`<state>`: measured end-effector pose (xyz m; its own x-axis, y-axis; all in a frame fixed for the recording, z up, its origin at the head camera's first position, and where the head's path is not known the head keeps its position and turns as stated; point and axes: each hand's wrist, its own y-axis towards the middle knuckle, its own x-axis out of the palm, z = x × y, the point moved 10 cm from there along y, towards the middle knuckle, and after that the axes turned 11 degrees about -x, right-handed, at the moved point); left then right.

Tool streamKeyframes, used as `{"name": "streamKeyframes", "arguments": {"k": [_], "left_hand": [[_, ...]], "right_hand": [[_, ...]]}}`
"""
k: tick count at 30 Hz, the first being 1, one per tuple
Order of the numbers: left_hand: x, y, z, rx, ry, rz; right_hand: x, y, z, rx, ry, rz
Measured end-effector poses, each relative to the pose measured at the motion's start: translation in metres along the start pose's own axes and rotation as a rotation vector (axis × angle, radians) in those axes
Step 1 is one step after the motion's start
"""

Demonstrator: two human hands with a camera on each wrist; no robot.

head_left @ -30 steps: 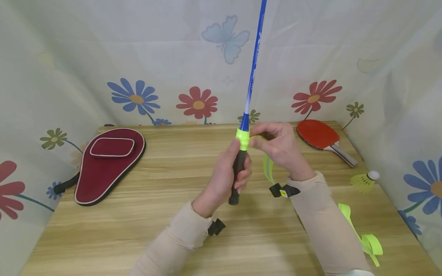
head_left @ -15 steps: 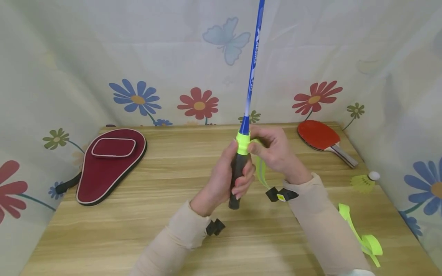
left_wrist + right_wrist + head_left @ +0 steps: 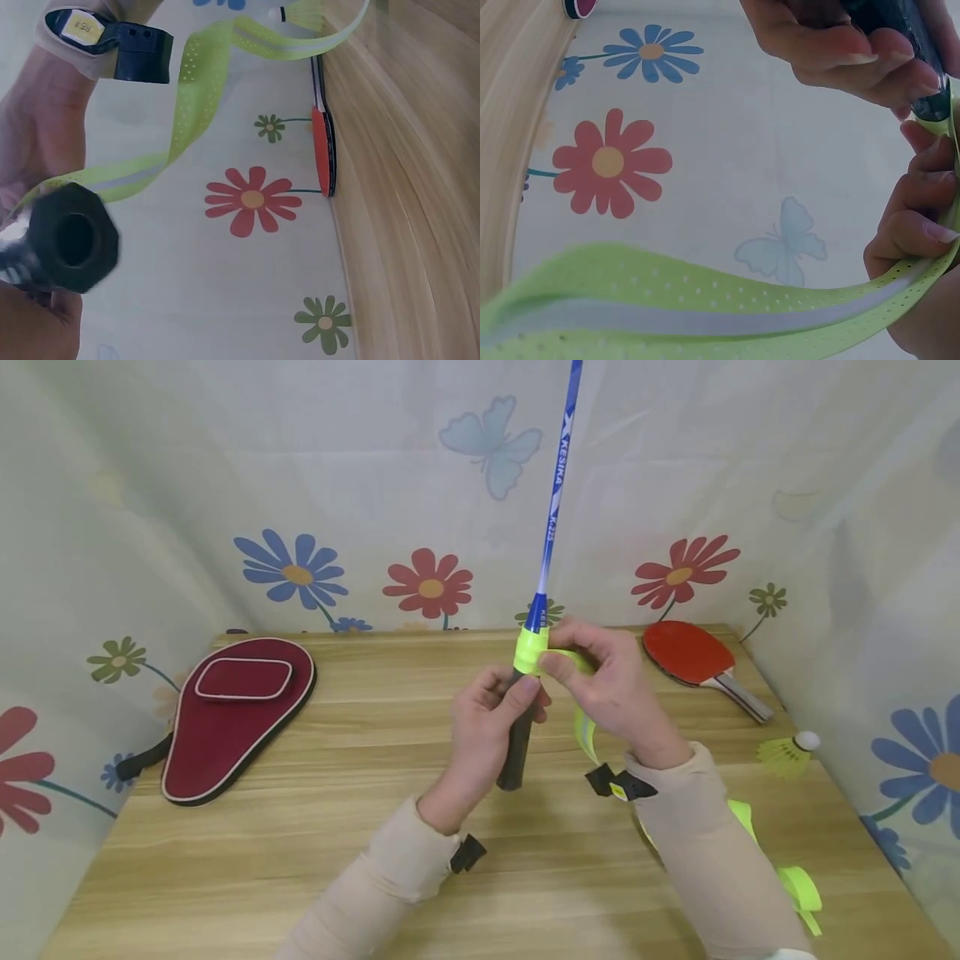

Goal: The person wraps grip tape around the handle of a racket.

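A badminton racket with a blue shaft (image 3: 557,493) stands nearly upright in the head view, its head out of frame. My left hand (image 3: 487,722) grips its black handle (image 3: 516,752), thumb near the top. Neon-yellow overgrip tape (image 3: 531,649) is wound around the handle's upper end, just below the blue cone. My right hand (image 3: 611,685) pinches the loose run of tape beside the winding. From there the perforated tape (image 3: 705,300) hangs down past the right wrist; a pale strip runs along its middle in the right wrist view. The handle's butt (image 3: 75,238) faces the left wrist camera.
A maroon paddle case (image 3: 232,727) lies at the left of the wooden table (image 3: 337,877). To the right are a red table tennis paddle (image 3: 690,653) and a yellow shuttlecock (image 3: 787,755). The tape's curled tail (image 3: 801,889) lies by the right forearm. A flowered curtain (image 3: 360,485) surrounds the table.
The racket has turned in my left hand, bringing the shaft's lettering into view. My left fingers have shifted on the handle. My right hand still holds the tape close to the winding.
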<state>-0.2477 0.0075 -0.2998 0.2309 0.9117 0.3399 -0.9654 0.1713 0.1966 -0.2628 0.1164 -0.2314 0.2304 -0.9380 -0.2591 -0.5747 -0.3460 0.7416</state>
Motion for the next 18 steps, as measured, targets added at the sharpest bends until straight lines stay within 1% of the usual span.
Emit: {"name": "streamKeyframes", "arguments": {"k": [4, 7, 9, 12, 15, 18], "left_hand": [[0.0009, -0.0008, 0.0030, 0.024, 0.091, 0.013], [0.0019, -0.0023, 0.0061, 0.043, 0.119, 0.020], [0.0015, -0.0026, 0.0060, 0.032, 0.112, 0.027], [0.0008, -0.0030, 0.0027, -0.014, 0.073, 0.022], [0.0008, -0.0036, -0.0012, -0.054, 0.032, -0.001], [0.0019, -0.0042, -0.0020, -0.065, 0.017, -0.032]], "right_hand": [[-0.0007, -0.0013, 0.0011, -0.003, -0.018, -0.029], [0.0004, -0.0001, -0.0009, -0.022, -0.016, -0.045], [0.0011, 0.0010, -0.0019, -0.029, -0.012, -0.048], [0.0025, 0.0002, -0.0001, -0.020, 0.000, -0.051], [0.0038, -0.0018, 0.0035, -0.007, 0.012, -0.054], [0.0048, -0.0022, 0.0057, -0.015, 0.041, -0.052]]}}
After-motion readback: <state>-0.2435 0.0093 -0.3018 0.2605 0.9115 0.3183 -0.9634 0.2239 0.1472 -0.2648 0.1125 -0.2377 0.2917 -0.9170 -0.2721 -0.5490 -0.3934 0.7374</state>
